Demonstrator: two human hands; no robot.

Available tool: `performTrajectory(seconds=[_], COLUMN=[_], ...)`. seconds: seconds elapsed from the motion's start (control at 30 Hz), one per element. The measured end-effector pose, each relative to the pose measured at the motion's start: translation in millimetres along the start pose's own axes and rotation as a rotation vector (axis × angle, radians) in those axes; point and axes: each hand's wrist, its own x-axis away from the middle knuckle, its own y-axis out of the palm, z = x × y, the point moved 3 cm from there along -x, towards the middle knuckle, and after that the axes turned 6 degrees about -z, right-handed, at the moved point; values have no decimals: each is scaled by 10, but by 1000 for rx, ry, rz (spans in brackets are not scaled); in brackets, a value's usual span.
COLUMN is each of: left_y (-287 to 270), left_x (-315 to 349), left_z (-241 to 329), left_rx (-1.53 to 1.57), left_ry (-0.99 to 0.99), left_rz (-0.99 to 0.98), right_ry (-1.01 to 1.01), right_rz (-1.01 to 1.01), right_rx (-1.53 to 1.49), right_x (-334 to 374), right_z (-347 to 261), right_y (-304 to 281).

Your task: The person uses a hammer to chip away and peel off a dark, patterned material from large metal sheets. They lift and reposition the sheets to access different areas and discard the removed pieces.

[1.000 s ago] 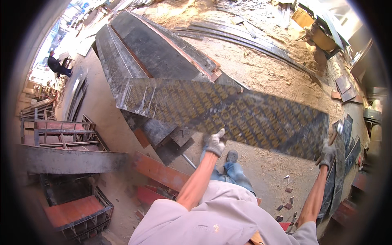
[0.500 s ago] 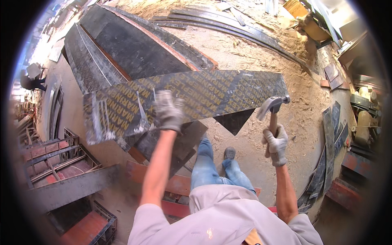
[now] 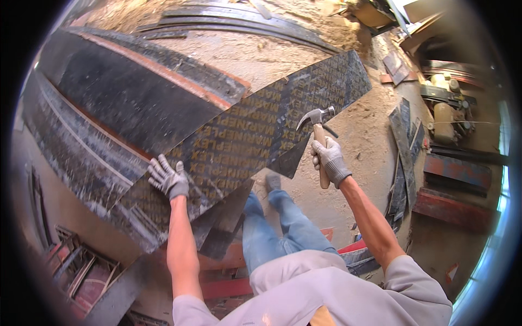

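A long dark plywood board (image 3: 244, 127) with rows of yellowish printing lies slantwise in front of me, its far end up to the right. My left hand (image 3: 168, 177), in a pale work glove, rests on the board's left part with fingers spread. In my gloved right hand (image 3: 329, 159) is a claw hammer (image 3: 318, 120), gripped by its wooden handle. Its metal head is up, over the board's right lower edge. Under the board, smaller dark panel pieces (image 3: 220, 223) stick out toward my legs.
Large black panels with reddish edges (image 3: 130, 81) lie at the left. Long dark strips (image 3: 234, 20) stretch across the sawdust-strewn ground at the back. Stacked narrow boards (image 3: 403, 157) and a machine (image 3: 446, 103) stand at the right. Red-and-black frames (image 3: 87, 277) sit at the lower left.
The printed board has turned, its right end swinging away and its left end toward me. My left hand has shifted left along it with fingers spreading. The hammer has moved left with my right hand.
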Motion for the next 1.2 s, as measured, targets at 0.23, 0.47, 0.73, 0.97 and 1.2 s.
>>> performTrajectory(seconds=[0.23, 0.47, 0.73, 0.97, 1.2], left_y=[152, 76, -11, 4, 11], left_x=[34, -3, -31, -57, -42], left_z=[55, 85, 142, 176, 186], left_rx=[5, 44, 40, 33, 16], left_ry=[25, 59, 83, 82, 81], left_rz=[258, 281, 270, 273, 262], right_ry=[-25, 39, 222, -68, 34], right_rz=[64, 213, 125, 737, 50], right_rx=[331, 358, 584, 601, -158], right_x=[-1510, -2702, -2623, -2490, -2344], right_z=[-359, -769, -530, 458, 43], right_y=[-140, 289, 454, 923, 576])
